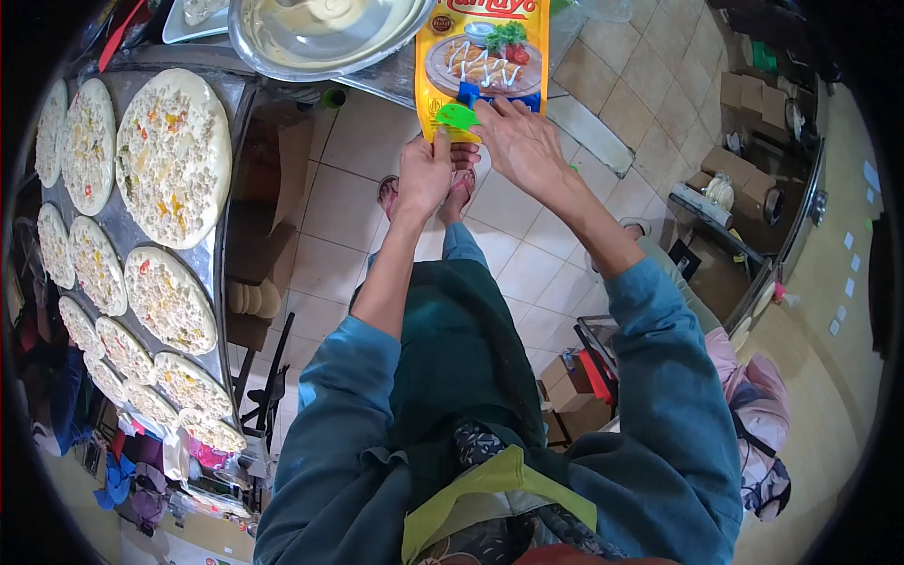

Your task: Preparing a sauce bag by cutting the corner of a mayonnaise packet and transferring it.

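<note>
My left hand (426, 169) grips the bottom corner of a yellow printed mayonnaise pouch (431, 63) at the table's edge. Over the pouch's lower part, my right hand (519, 145) holds a small bright green plastic tool (456, 116), whose exact kind I cannot tell; its flat end lies against the pouch near my left thumb. Just left of the pouch stands a large steel bowl (332, 70) with pale cream smeared inside. Several round dough bases (173, 159) topped with crumbled white pieces and red and yellow bits lie on the metal table at the left.
A red utensil (121, 35) and a white tray (194, 32) lie at the upper left. Cardboard boxes (282, 176) stand under the table. On the right are a shelf with boxes (756, 99) and a person in pink (756, 402).
</note>
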Available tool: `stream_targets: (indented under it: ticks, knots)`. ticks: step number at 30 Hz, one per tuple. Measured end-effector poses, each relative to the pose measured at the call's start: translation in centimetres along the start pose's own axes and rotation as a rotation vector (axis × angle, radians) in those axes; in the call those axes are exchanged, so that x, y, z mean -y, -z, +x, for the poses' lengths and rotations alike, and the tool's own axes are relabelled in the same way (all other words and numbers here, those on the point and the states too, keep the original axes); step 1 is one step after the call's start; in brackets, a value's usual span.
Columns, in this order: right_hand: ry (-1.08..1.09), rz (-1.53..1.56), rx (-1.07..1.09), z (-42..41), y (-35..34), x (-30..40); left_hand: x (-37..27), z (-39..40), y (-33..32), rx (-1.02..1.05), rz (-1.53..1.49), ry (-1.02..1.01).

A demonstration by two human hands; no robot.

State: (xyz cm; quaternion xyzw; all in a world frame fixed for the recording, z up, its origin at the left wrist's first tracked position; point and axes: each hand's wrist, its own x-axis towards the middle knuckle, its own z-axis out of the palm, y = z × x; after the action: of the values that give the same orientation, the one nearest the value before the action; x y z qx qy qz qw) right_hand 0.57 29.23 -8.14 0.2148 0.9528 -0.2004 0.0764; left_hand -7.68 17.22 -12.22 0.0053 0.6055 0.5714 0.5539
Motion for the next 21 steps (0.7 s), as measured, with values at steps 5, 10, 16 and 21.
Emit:
stream_targets:
  ticks: [5,10,16,21]
  knots:
    - [-0.024,0.064,-0.05,0.4,-0.3,0.0,0.1,0.0,0.1,-0.021,0.064,-0.011]
    - [-0.059,0.021,-0.107,3.1,0.2,-1.3,-0.8,-0.2,-0.2,-0.013,0.09,-0.001]
    - [-0.119,-0.049,-0.088,5.3,1.2,-3.2,-0.9,-0.5,-0.4,-0.013,0.083,-0.003]
    - [-0.134,-0.098,-0.154,6.9,1.7,-3.8,-0.8,-0.3,-0.4,-0.016,0.045,-0.008]
